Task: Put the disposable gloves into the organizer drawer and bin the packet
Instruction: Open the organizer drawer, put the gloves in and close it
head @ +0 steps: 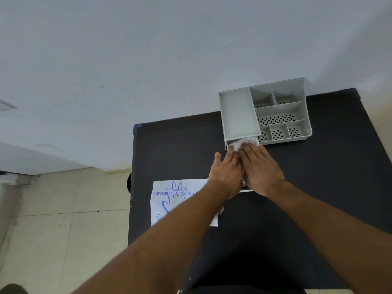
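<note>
Table (pixel 318 209): black top, against the wall. Organizer (pixel 282 115) sits at the far edge, grey, top compartments look empty. Its drawer (pixel 228 145) is pulled out toward the person; most of it is hidden under the hands, only the left wall and a strip of the front edge show.

Packet (pixel 169 200): flat on the table left of the drawer, partly under the left forearm, looks emptied. Not binned; no bin in view.

Left hand (pixel 226 172) and right hand (pixel 261 170): side by side and touching, both flat, palms down, fingers spread, pressing rather than gripping anything.

Gloves (pixel 244 143): white crumpled wad in the drawer, showing past the fingertips at the organizer mouth, with a sliver between the hands.

Status estimate: gloves are in, being tamped down. Left: close the drawer, pick up the packet, bin it. Roughly half done.
</note>
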